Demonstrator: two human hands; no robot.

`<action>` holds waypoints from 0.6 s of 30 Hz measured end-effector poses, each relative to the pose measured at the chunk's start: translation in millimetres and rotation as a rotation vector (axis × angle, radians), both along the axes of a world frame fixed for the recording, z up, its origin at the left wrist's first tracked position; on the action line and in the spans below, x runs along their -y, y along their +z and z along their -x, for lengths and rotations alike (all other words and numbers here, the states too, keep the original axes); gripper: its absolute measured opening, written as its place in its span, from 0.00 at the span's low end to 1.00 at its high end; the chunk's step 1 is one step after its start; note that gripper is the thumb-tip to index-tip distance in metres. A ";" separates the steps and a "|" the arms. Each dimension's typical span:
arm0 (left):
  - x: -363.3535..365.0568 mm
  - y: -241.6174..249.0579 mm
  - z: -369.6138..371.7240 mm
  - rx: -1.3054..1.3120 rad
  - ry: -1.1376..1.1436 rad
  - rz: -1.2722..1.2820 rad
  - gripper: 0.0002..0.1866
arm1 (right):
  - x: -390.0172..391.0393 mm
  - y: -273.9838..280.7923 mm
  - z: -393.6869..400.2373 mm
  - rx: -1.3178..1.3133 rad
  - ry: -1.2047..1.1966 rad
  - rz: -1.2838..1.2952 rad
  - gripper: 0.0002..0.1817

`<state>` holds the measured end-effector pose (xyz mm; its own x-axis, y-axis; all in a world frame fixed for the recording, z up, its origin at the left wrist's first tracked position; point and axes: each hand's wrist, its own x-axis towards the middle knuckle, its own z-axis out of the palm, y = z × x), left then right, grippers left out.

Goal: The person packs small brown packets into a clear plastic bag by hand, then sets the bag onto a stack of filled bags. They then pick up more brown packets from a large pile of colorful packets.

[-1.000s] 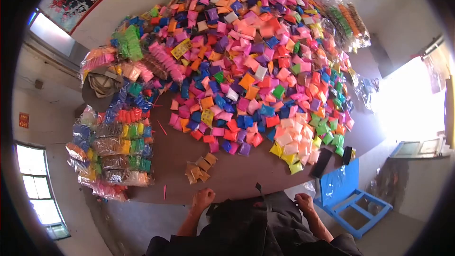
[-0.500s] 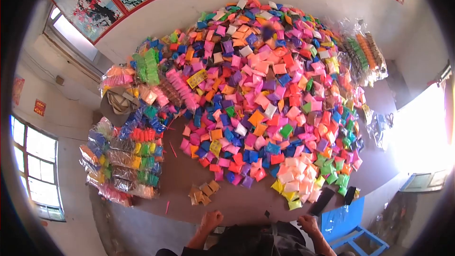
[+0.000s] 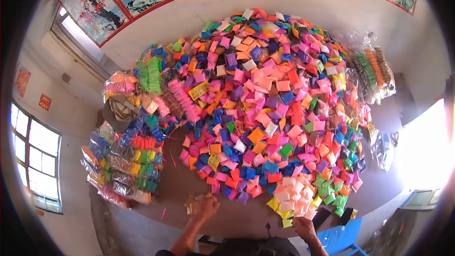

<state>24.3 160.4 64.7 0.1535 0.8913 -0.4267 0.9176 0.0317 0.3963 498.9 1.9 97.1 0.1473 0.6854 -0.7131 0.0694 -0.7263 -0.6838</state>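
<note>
My left hand point(image 3: 208, 206) reaches over the small group of tan packets point(image 3: 193, 204) near the table's front edge and partly covers them. Its fingers are curled; whether a packet is between them cannot be made out. My right hand point(image 3: 303, 227) is at the front edge, just below the light peach packets point(image 3: 293, 193) and beside a yellow packet point(image 3: 287, 223). Its fingers are bent together, and anything in them is too small to tell. A black object point(image 3: 321, 218) lies right of that hand.
A large heap of colourful packets point(image 3: 256, 114) covers the middle of the brown table point(image 3: 177, 180). Bagged packet rows point(image 3: 128, 161) and a cap point(image 3: 121, 113) are at the left. More clear bags point(image 3: 374, 68) stand at the right. A blue stand point(image 3: 339, 239) is below the right front edge.
My left hand has moved forward onto the tan packets. My right hand has shifted slightly left, closer to the yellow and peach packets. The camera view has tilted a little.
</note>
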 end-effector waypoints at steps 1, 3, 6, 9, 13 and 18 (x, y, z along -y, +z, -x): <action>-25.9 32.7 -17.1 -0.027 0.046 -0.079 0.13 | -5.5 5.2 1.9 -0.011 -0.016 0.001 0.18; -88.4 77.5 -37.4 -0.071 0.087 -0.132 0.13 | -17.8 9.8 3.6 -0.036 -0.047 0.000 0.17; -175.1 109.9 -49.6 -0.052 0.070 -0.255 0.11 | -38.3 20.3 6.9 -0.025 -0.016 -0.012 0.19; -266.3 122.9 -57.2 -0.061 -0.019 -0.425 0.12 | -65.1 38.1 5.9 0.010 0.021 -0.021 0.19; -380.1 138.0 -84.3 -0.094 -0.078 -0.679 0.15 | -95.1 50.0 5.4 0.068 0.037 -0.127 0.17; -504.6 152.5 -111.1 -0.112 -0.164 -0.868 0.18 | -128.7 66.6 5.3 0.086 0.029 -0.066 0.16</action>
